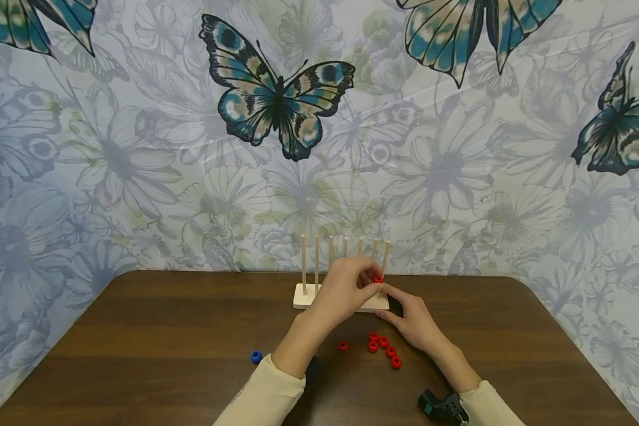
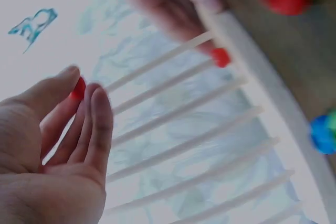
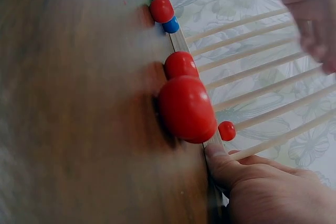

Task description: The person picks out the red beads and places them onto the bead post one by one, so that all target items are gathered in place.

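- Table (image 1: 138, 337): brown wood, stand is nr its far edge
- Wooden stand (image 1: 306, 302): seven upright pegs (image 1: 304, 260) in a row; step in hand looks like threading beads onto them, prob early on, since only one bead shows seated
- L hand (image 1: 341, 290): up in front of the pegs, toward stand's right half, thumb + fingertips clamped on a red bead, wrist below the fingers
- R hand (image 1: 412, 319): low at stand's right end, thumb on front edge, forefinger round behind, so you've got the base pinched, prob to steady it
- Loose red beads (image 1: 373, 347): on table in front of stand, five bunched, one apart to the left
- Held bead (image 2: 77, 88): in your L fingertips, can't tell if it meets a peg; next move prob calls for lining its hole up w/ a peg tip, then easing the pinch while R hand holds firm
- Seated bead (image 3: 227, 130): red, at bottom of 2nd peg from right
- Blue bead (image 1: 256, 357): on table, well left of the reds
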`<state>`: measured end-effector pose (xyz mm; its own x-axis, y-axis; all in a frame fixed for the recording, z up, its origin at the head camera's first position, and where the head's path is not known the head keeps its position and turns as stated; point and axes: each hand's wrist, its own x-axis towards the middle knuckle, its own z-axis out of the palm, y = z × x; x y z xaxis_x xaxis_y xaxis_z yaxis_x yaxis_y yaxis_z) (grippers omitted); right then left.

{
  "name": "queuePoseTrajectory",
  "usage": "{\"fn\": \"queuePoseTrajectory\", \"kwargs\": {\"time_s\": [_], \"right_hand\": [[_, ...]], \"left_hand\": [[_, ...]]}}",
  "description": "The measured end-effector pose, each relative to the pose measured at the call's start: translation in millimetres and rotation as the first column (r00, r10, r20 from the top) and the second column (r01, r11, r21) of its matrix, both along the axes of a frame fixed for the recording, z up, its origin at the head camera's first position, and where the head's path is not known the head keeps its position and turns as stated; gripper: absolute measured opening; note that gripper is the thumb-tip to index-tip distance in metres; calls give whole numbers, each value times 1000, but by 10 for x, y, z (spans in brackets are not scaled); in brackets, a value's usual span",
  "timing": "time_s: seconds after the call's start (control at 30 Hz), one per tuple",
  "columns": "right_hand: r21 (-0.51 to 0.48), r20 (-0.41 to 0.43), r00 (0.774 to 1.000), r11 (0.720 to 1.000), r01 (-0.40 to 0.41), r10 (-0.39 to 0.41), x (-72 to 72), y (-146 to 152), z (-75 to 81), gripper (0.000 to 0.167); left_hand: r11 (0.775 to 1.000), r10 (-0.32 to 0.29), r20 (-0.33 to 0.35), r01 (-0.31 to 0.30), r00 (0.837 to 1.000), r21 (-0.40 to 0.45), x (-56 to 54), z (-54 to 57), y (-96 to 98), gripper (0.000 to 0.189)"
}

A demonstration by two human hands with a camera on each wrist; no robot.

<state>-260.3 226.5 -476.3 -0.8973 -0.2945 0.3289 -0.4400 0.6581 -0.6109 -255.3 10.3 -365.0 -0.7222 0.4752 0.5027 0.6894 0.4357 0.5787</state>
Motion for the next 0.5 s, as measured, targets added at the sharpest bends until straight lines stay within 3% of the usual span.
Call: {"fn": "queuePoseTrajectory", "kwargs": {"time_s": [0.1, 0.23, 0.5], "right_hand": [[-3, -16, 1000, 1000, -3, 3, -1, 7, -4, 57], [-5, -32, 999, 1000, -18, 18, -18, 1, 6, 55], [-9, -22, 1000, 1000, -15, 15, -15, -20, 35, 54]], "left_hand": [[992, 55, -60, -47, 997, 118, -25, 108, 44, 13], [962, 145, -110, -115, 983, 246, -54, 212, 98, 15], [911, 269, -118, -213, 956, 352, -134, 266, 186, 14]]}}
